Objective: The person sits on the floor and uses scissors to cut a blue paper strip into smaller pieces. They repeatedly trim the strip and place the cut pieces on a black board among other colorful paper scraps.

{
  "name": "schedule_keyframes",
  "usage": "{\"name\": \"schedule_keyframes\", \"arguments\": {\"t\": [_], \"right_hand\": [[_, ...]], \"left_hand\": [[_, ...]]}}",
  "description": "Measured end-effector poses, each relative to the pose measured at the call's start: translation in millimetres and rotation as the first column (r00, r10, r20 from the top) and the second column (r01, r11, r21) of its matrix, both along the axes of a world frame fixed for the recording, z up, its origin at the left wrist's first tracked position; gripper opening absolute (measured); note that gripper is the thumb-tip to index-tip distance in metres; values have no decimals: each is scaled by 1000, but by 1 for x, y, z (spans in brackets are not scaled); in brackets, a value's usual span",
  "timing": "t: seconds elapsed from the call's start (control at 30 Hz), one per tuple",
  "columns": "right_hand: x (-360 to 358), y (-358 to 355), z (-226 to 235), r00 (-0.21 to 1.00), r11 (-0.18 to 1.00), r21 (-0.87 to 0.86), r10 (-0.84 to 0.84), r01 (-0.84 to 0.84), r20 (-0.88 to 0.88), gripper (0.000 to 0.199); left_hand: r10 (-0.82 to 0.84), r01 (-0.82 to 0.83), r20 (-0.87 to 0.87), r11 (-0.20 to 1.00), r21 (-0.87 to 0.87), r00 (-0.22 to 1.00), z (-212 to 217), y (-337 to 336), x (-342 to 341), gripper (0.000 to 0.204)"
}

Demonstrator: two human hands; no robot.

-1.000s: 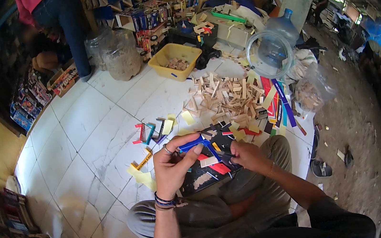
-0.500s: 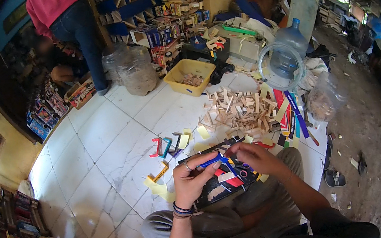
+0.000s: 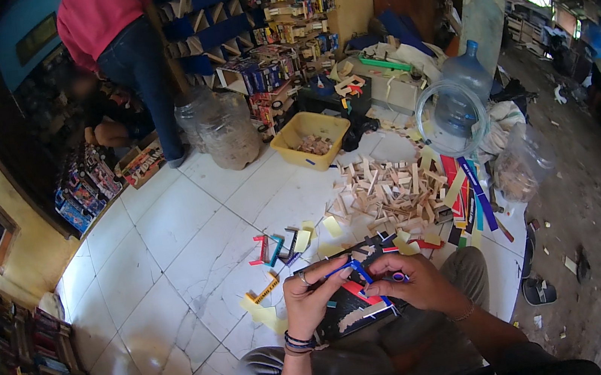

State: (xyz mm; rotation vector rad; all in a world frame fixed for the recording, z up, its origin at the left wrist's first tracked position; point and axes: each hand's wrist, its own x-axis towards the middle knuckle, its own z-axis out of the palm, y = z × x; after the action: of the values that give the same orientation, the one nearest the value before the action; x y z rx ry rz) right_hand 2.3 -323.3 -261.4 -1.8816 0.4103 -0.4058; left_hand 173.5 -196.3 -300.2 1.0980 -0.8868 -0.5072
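Note:
Between my two hands is a small blue angled frame [image 3: 361, 272], seemingly wood covered with a blue strip. My left hand [image 3: 309, 300] pinches one arm of it between thumb and fingers. On the other side, the thumb and fingers of my right hand [image 3: 418, 283] close on its edge. Below lies a black board [image 3: 327, 323] with a red strip [image 3: 360, 290] and paper scraps on it. A purple-ringed handle, likely of scissors [image 3: 400, 277], shows beside my right fingers. To the left are a yellow frame piece [image 3: 264, 289] and red and teal frames [image 3: 272, 249].
A heap of small wood pieces [image 3: 392, 194] lies ahead, beside colored strips [image 3: 477, 194]. Beyond stand a yellow basin [image 3: 312, 157], a clear plastic drum [image 3: 232, 139] and a blue water jug [image 3: 459, 94]. Two people [image 3: 108, 27] are at the far left near toy trucks [image 3: 91, 181].
My right hand has come down and taken hold of the blue frame, its fingers now against it. The frame's angled shape shows more clearly. The whole view has shifted slightly.

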Motion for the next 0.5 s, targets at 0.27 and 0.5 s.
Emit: {"name": "schedule_keyframes", "arguments": {"t": [0.27, 0.5], "right_hand": [[0, -1, -3, 998, 991, 124, 58, -56, -19, 30], [-1, -2, -6, 994, 796, 605, 79, -17, -76, 27]], "left_hand": [[213, -190, 379, 977, -96, 900, 6, -8, 3, 25], [143, -185, 453, 981, 51, 880, 6, -6, 3, 23]]}}
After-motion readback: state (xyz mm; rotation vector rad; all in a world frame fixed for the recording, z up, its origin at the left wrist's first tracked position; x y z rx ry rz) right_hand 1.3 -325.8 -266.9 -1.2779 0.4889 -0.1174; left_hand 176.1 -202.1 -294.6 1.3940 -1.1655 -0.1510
